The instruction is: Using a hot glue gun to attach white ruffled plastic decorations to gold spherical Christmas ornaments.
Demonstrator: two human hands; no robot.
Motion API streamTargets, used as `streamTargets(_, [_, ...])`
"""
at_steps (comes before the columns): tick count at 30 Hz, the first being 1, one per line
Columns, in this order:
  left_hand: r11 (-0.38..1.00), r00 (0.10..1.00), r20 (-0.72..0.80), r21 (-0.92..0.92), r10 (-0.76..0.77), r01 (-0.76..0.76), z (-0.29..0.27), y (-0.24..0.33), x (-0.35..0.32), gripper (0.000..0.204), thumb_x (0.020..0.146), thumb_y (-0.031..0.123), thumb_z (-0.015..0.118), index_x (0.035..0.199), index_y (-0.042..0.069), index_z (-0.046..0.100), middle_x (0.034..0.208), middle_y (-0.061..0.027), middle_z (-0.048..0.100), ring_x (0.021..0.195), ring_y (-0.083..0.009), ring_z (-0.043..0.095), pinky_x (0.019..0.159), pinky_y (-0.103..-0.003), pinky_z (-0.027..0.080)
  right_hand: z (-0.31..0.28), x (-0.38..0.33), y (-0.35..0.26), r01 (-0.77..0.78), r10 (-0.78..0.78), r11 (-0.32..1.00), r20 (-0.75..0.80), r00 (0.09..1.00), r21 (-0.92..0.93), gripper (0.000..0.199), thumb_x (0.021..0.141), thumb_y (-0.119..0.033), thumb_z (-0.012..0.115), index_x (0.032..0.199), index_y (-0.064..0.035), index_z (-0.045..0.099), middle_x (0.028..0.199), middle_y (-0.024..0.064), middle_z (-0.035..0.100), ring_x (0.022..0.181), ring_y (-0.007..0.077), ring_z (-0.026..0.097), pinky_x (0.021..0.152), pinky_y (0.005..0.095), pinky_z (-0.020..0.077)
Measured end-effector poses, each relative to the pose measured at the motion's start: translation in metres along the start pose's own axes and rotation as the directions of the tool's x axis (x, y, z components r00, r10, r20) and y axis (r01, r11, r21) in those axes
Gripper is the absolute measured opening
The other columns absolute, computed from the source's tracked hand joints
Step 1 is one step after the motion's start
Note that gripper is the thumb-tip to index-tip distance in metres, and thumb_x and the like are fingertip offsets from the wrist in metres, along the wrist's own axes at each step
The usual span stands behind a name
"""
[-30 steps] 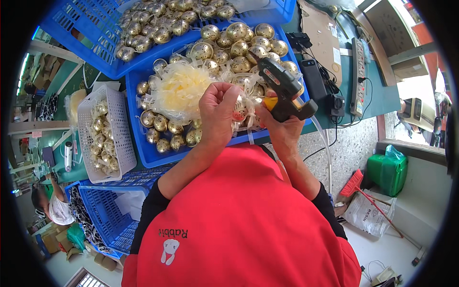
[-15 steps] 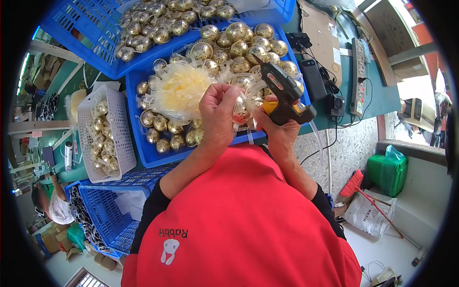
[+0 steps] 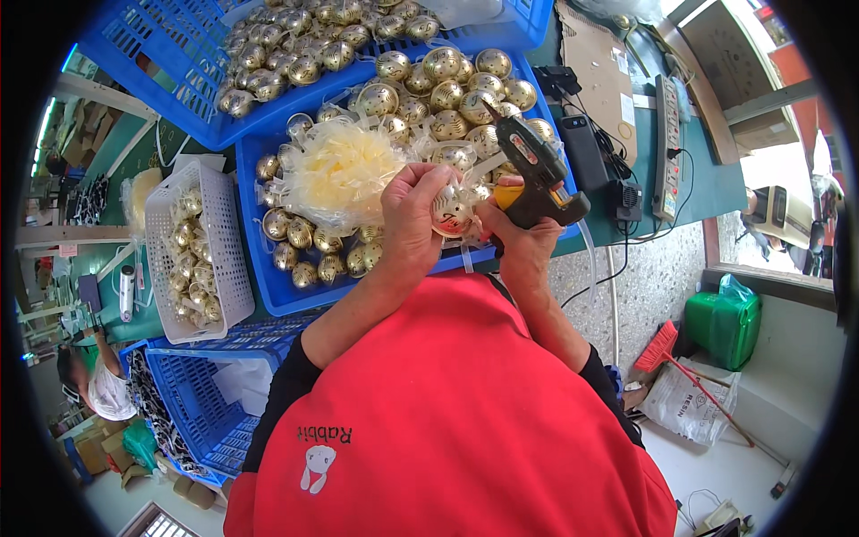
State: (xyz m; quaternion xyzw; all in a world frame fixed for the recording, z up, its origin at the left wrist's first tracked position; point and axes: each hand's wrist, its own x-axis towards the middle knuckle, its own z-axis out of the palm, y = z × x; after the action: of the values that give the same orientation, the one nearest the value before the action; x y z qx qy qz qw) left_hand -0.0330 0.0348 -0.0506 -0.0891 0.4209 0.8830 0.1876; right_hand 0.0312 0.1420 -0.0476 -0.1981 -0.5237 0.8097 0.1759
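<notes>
Both forearms reach forward over the blue plastic crate on the counter. The left hand curls closed around a round gold metal bell, held between the hands. The right hand grips a black glue gun, just beside the bell.

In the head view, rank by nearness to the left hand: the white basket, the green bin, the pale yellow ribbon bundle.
1. pale yellow ribbon bundle: in the blue crate, just left of the left hand.
2. white basket: farther left, beside the crate, holding gold balls.
3. green bin: far right, down on the floor.
</notes>
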Motion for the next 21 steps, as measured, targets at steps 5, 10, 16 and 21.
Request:
streamTargets(5, [0.997, 0.997, 0.018, 0.008, -0.081, 0.081, 0.003, 0.002, 0.0, 0.011, 0.083, 0.01, 0.054, 0.088, 0.0, 0.051, 0.079, -0.0105, 0.06, 0.07, -0.0174, 0.061, 0.063, -0.029, 0.052, -0.002, 0.003, 0.0, 0.024, -0.024, 1.0, 0.002, 1.0, 0.018, 0.035, 0.067, 0.01, 0.066, 0.098, -0.0041, 0.056, 0.073, 0.0046, 0.059, 0.055, 0.0096, 0.054, 0.048, 0.0206, 0.0426])
streamTargets(10, [0.994, 0.996, 0.013, -0.052, -0.091, 0.092, 0.005, 0.002, 0.001, 0.008, 0.081, 0.007, 0.057, 0.085, 0.001, 0.054, 0.078, -0.0076, 0.061, 0.066, -0.0113, 0.059, 0.06, -0.024, 0.05, 0.0, 0.003, -0.003, 0.036, -0.037, 0.999, -0.016, 0.999, -0.02, 0.035, 0.068, 0.01, 0.066, 0.098, -0.0044, 0.056, 0.073, 0.005, 0.06, 0.053, 0.0098, 0.053, 0.047, 0.0206, 0.0419])
streamTargets(16, [0.998, 0.994, 0.098, -0.035, -0.04, 0.044, 0.002, 0.003, 0.003, 0.031, 0.09, 0.028, 0.048, 0.102, -0.001, 0.048, 0.086, -0.0136, 0.058, 0.075, -0.0233, 0.061, 0.064, -0.038, 0.055, -0.01, 0.007, 0.003, 0.019, -0.02, 0.999, -0.021, 1.0, -0.031, 0.031, 0.071, 0.009, 0.063, 0.098, -0.0015, 0.056, 0.069, 0.0047, 0.058, 0.05, 0.0098, 0.052, 0.045, 0.0202, 0.0405])
streamTargets(21, [0.995, 0.998, 0.06, -0.095, 0.035, -0.029, 0.016, 0.025, -0.017, 0.044, 0.093, 0.037, 0.039, 0.113, -0.002, 0.041, 0.092, -0.0161, 0.059, 0.081, -0.0239, 0.063, 0.067, -0.036, 0.056, -0.017, 0.012, -0.004, 0.071, -0.071, 0.997, -0.047, 0.996, -0.013, 0.028, 0.072, 0.008, 0.062, 0.098, -0.0001, 0.055, 0.066, 0.0045, 0.056, 0.047, 0.0095, 0.049, 0.042, 0.0209, 0.0385])
